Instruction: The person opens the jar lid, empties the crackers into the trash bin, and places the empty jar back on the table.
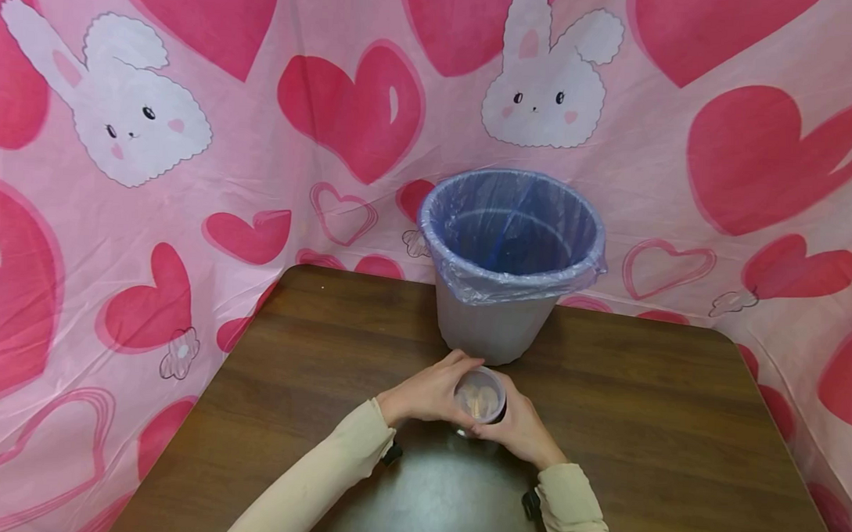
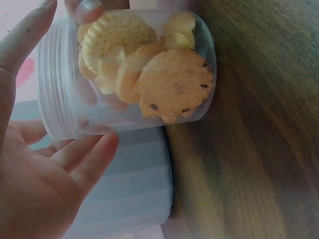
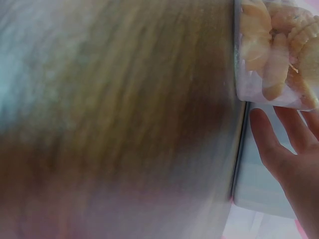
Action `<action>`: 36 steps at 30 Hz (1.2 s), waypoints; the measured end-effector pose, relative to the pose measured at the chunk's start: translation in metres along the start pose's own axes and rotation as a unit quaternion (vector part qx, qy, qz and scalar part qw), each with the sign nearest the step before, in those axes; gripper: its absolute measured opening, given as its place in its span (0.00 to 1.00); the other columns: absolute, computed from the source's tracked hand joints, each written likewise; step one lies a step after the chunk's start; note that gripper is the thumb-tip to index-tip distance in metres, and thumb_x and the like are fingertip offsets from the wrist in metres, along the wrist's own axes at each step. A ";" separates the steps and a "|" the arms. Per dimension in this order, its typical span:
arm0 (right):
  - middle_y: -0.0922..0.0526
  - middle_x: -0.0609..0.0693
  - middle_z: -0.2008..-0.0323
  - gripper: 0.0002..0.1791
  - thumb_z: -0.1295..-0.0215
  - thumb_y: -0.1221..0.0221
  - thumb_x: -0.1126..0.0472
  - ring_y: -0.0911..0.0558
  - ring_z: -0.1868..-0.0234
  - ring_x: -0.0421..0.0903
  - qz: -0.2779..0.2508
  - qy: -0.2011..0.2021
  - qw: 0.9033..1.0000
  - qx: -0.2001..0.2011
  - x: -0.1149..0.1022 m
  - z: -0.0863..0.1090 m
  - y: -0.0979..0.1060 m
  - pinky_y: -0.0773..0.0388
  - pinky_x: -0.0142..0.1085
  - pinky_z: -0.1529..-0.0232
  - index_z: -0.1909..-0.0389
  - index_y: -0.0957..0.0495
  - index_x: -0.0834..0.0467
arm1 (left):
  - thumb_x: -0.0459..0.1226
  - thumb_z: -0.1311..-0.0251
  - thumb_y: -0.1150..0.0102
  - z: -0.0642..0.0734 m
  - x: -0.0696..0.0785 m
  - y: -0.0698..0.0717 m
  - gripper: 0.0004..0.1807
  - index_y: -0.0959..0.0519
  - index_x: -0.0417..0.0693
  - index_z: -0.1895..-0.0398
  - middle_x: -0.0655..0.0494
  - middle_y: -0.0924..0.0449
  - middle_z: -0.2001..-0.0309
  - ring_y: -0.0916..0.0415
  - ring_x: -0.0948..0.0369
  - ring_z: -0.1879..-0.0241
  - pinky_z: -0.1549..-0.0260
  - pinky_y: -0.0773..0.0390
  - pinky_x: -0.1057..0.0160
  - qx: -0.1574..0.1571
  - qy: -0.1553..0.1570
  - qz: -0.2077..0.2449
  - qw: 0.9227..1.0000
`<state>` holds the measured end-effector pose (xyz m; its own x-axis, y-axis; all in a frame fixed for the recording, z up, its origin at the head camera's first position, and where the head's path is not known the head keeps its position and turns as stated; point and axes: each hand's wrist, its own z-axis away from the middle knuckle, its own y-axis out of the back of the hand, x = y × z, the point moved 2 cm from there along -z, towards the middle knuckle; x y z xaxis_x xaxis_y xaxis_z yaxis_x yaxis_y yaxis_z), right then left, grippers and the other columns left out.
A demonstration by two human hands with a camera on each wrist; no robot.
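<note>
A clear plastic jar point(image 1: 479, 395) stands at the middle of the brown table, between my two hands. In the left wrist view it has a ridged band at the top, and several biscuits point(image 2: 174, 82), round and scalloped, fill its lower part. My left hand point(image 1: 427, 391) curves round the jar's left side near the top, the thumb on the near side. From the right, my right hand point(image 1: 522, 424) holds the opposite side, its thumb meeting the left one at the front. Fingers point(image 3: 266, 134) of the right hand reach behind the jar in the right wrist view.
Just behind the jar stands a pale waste bin point(image 1: 490, 327) lined with a bluish plastic bag point(image 1: 454, 279) folded over its rim. The wooden table point(image 1: 646, 430) extends on both sides. Pink cloth point(image 1: 246, 166) with hearts and rabbits hangs round the back and sides.
</note>
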<state>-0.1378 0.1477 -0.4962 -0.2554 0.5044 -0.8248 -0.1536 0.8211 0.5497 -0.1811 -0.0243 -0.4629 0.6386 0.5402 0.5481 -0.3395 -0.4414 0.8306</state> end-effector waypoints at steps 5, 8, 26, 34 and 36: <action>0.29 0.44 0.45 0.50 0.69 0.29 0.41 0.29 0.47 0.43 0.005 0.003 1.000 0.006 0.017 -0.002 -0.006 0.33 0.46 0.49 0.40 0.41 0.41 | 0.58 0.68 0.31 0.004 -0.002 0.000 0.55 0.44 0.53 0.34 0.56 0.36 0.48 0.35 0.65 0.49 0.48 0.33 0.68 -0.005 -0.010 0.034 0.999; 0.29 0.40 0.46 0.50 0.72 0.29 0.38 0.29 0.47 0.40 -0.004 -0.004 1.000 0.009 0.018 -0.002 -0.008 0.33 0.45 0.49 0.41 0.41 0.38 | 0.56 0.68 0.30 0.005 -0.003 0.000 0.55 0.46 0.54 0.33 0.57 0.37 0.44 0.36 0.65 0.46 0.46 0.34 0.66 -0.010 -0.024 0.047 0.999; 0.29 0.40 0.47 0.51 0.75 0.29 0.36 0.29 0.48 0.40 -0.012 -0.036 0.999 0.011 0.017 -0.002 -0.009 0.34 0.45 0.49 0.42 0.41 0.35 | 0.48 0.64 0.28 0.006 -0.011 0.000 0.53 0.47 0.55 0.33 0.56 0.39 0.40 0.39 0.64 0.42 0.44 0.36 0.65 -0.027 -0.060 0.057 0.996; 0.27 0.48 0.47 0.49 0.70 0.26 0.47 0.27 0.48 0.47 -0.022 -0.031 0.999 0.014 -0.009 0.001 -0.001 0.33 0.47 0.50 0.41 0.38 0.48 | 0.51 0.67 0.28 0.005 -0.011 0.000 0.54 0.45 0.54 0.34 0.58 0.37 0.42 0.38 0.66 0.44 0.45 0.35 0.66 -0.013 -0.054 0.053 0.997; 0.27 0.49 0.48 0.49 0.69 0.27 0.47 0.27 0.48 0.47 -0.019 -0.028 0.999 0.013 -0.014 0.001 0.001 0.33 0.46 0.51 0.41 0.38 0.50 | 0.51 0.67 0.28 0.004 -0.012 -0.001 0.53 0.45 0.54 0.34 0.58 0.37 0.42 0.38 0.66 0.44 0.45 0.35 0.66 -0.011 -0.054 0.052 0.997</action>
<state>-0.1330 0.1415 -0.4843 -0.1961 0.4867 -0.8513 -0.1373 0.8459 0.5153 -0.1854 -0.0334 -0.4702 0.6694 0.4114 0.6186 -0.4216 -0.4752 0.7723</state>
